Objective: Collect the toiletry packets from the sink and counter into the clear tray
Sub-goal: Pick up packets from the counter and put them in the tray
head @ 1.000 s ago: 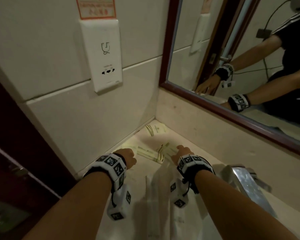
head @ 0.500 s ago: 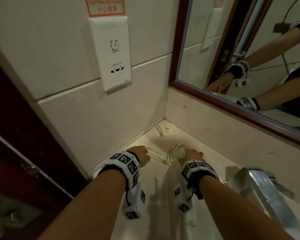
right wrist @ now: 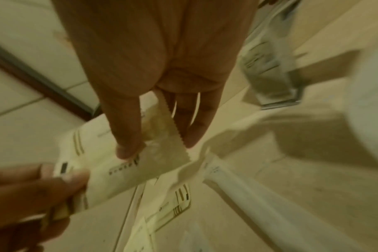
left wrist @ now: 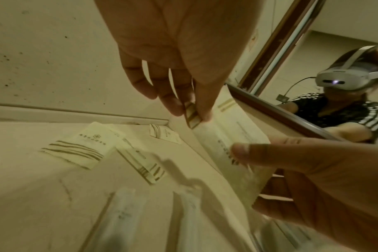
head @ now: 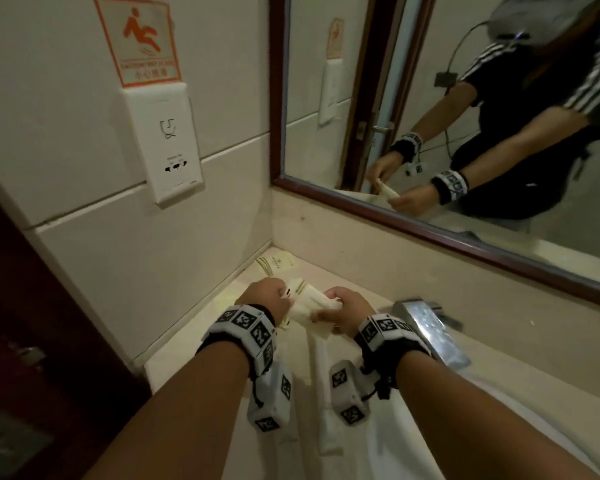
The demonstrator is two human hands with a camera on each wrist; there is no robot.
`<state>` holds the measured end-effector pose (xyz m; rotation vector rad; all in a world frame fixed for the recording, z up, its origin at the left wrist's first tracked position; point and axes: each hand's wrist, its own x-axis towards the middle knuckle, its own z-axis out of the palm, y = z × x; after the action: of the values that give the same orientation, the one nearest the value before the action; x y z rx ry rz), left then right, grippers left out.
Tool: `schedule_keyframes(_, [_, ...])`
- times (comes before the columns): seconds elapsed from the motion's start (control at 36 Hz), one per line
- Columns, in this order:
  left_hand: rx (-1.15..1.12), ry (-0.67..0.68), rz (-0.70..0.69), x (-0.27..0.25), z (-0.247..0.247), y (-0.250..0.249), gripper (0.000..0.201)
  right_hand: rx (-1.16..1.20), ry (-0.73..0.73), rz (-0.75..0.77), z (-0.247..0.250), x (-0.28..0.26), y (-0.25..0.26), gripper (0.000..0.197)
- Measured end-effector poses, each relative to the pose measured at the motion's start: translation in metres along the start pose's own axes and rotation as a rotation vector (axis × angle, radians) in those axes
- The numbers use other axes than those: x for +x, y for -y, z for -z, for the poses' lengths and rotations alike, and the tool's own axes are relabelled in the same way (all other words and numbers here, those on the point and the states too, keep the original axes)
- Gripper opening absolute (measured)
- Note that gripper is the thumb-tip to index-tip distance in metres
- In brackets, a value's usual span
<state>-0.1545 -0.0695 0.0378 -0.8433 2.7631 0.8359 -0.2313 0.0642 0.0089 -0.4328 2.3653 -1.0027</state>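
Note:
Both hands hold a cream toiletry packet [head: 307, 301] with gold stripes just above the counter's back-left corner. My left hand [head: 278, 296] pinches its striped end between thumb and fingers [left wrist: 175, 109]. My right hand [head: 329, 306] pinches the other, serrated end [right wrist: 173, 141], thumb on top. In the right wrist view the held packet [right wrist: 119, 172] spans between the two hands. More packets lie on the counter: one in the corner [head: 277, 265], a square one [left wrist: 82, 148], a narrow one [left wrist: 140, 163]. Two long white packets [head: 326, 393] lie below my wrists. No clear tray shows.
A chrome faucet [head: 430, 330] stands right of my right hand, with the white basin rim [right wrist: 367, 102] beyond it. The tiled wall with a socket plate [head: 167, 143] closes the left side; the framed mirror [head: 465, 233] runs along the back. A dark door [head: 32, 323] is at left.
Both hands were down on the counter among the packets; now they have come together and lifted one packet between them. My view has tilted up.

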Motion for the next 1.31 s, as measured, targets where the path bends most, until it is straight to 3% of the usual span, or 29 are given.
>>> schedule_keyframes(0.08, [-0.032, 0.039, -0.04, -0.028, -0.008, -0.015, 0.032, 0.192, -0.075, -0.109, 0.01, -0.038, -0.015, 0.031])
schedule_keyframes(0.14, [-0.062, 0.068, -0.065, -0.05, -0.014, -0.029, 0.021, 0.242, -0.148, -0.143, 0.019, -0.064, -0.026, 0.039])
schedule_keyframes(0.22, [-0.087, 0.101, -0.104, -0.079, -0.03, -0.05, 0.033, 0.278, -0.263, -0.196, 0.036, -0.1, -0.047, 0.048])
schedule_keyframes(0.28, [-0.08, 0.134, -0.154, -0.1, -0.042, -0.069, 0.025, 0.273, -0.357, -0.218, 0.047, -0.127, -0.066, 0.046])
schedule_keyframes(0.33, [-0.082, 0.158, -0.192, -0.12, -0.058, -0.088, 0.039, 0.325, -0.465, -0.252, 0.058, -0.155, -0.086, 0.048])
schedule_keyframes(0.39, [-0.086, 0.19, -0.239, -0.142, -0.072, -0.108, 0.033, 0.354, -0.537, -0.285, 0.07, -0.184, -0.104, 0.046])
schedule_keyframes(0.56, [-0.092, 0.278, -0.347, -0.203, -0.132, -0.176, 0.029, 0.358, -0.645, -0.292, 0.113, -0.269, -0.17, 0.024])
schedule_keyframes(0.61, [-0.056, 0.301, -0.382, -0.222, -0.157, -0.201, 0.037, 0.347, -0.704, -0.338, 0.126, -0.295, -0.195, 0.025])
schedule_keyframes(0.67, [-0.037, 0.331, -0.406, -0.241, -0.18, -0.226, 0.029, 0.363, -0.76, -0.395, 0.141, -0.32, -0.221, 0.024])
schedule_keyframes(0.89, [-0.084, 0.406, -0.452, -0.303, -0.284, -0.308, 0.025, 0.451, -0.785, -0.473, 0.193, -0.403, -0.338, 0.012])
schedule_keyframes(0.94, [-0.104, 0.417, -0.463, -0.318, -0.31, -0.324, 0.016, 0.443, -0.77, -0.504, 0.204, -0.419, -0.364, 0.016])
schedule_keyframes(1.22, [-0.138, 0.521, -0.566, -0.35, -0.409, -0.386, 0.011, 0.349, -0.882, -0.565, 0.243, -0.455, -0.468, 0.033])
schedule_keyframes(1.31, [-0.117, 0.552, -0.584, -0.36, -0.431, -0.399, 0.02, 0.355, -0.961, -0.586, 0.251, -0.463, -0.491, 0.033])
